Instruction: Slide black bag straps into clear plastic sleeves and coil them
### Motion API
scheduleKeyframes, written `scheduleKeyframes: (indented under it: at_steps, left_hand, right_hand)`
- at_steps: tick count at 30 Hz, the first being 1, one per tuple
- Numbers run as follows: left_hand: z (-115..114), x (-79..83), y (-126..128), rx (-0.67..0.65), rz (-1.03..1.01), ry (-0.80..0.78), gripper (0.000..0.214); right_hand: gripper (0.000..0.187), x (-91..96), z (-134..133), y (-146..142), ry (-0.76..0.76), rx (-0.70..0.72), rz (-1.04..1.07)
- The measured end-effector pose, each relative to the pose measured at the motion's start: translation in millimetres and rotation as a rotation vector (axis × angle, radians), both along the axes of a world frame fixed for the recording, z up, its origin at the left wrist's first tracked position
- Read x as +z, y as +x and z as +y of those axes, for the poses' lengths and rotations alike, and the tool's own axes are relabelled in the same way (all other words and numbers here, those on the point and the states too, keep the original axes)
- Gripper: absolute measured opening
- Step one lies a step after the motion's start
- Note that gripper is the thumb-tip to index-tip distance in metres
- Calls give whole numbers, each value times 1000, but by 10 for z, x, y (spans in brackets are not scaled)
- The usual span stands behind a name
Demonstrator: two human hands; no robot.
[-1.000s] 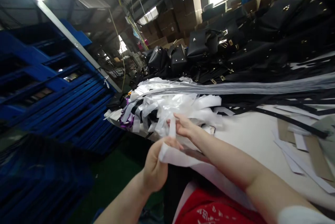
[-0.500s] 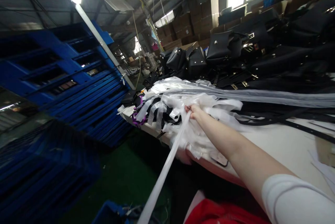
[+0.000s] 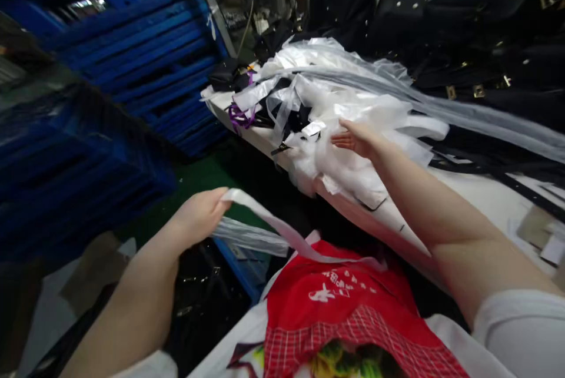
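Blue pallets are standing left of the pile of white strips and black bags are crowding behind it, while the pile itself is sprawling over the near corner of the desk.

Half a second earlier one long strip was running taut from the pile, gripped there by the right hand. Now that strip is lying free of the pile, drooping below it across the person's red shirt. Judging by this, a single strip is being separated from the heap and is now travelling with the left hand alone. The view is also tilting lower than before, bringing the shirt and both forearms into frame.

The right hand is resting on the pile's near side, fingers straight and loosely spread, gripping nothing.

The left hand is hanging well below and left of the pile, off the desk's edge, with thumb and fingers closing on the strip's end. A translucent bundle is showing just beside that hand; whether the hand is holding it too cannot be told.

A purple ribbon is poking out at the pile's left edge.
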State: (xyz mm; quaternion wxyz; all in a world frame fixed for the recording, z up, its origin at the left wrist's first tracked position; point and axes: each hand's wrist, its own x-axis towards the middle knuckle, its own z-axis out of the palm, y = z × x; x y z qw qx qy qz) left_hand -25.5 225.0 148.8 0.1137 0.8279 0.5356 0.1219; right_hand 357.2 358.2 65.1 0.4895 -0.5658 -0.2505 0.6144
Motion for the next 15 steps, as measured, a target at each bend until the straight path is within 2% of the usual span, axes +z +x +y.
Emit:
scheduleKeyframes:
  at_steps: [3, 6, 7, 10, 11, 13, 15]
  left_hand:
    - [346, -338, 550, -151, 361, -122, 28]
    - [560, -674, 1214, -359, 377, -174, 27]
    - [575, -773, 1400, -426, 347, -194, 27]
    - [514, -1039, 1777, -635, 184, -208, 25]
    - [488, -1129, 1844, -687, 121, -177, 24]
    - [478, -1347, 1906, -735, 25, -76, 23]
    - [551, -1639, 1893, -692, 2, -30, 23]
  right_hand:
    - [33, -23, -475, 112, 132, 78, -342]
    - [27, -53, -1040, 82, 300, 101, -522]
    - [33, -96, -1208, 28, 357, 138, -550]
    - [70, -373, -1593, -168, 464, 292, -559]
    - [71, -507, -1693, -214, 461, 338, -548]
    - [53, -799, -1904, -235, 365, 428, -494]
    - [35, -1050, -2178, -155, 194, 521, -376]
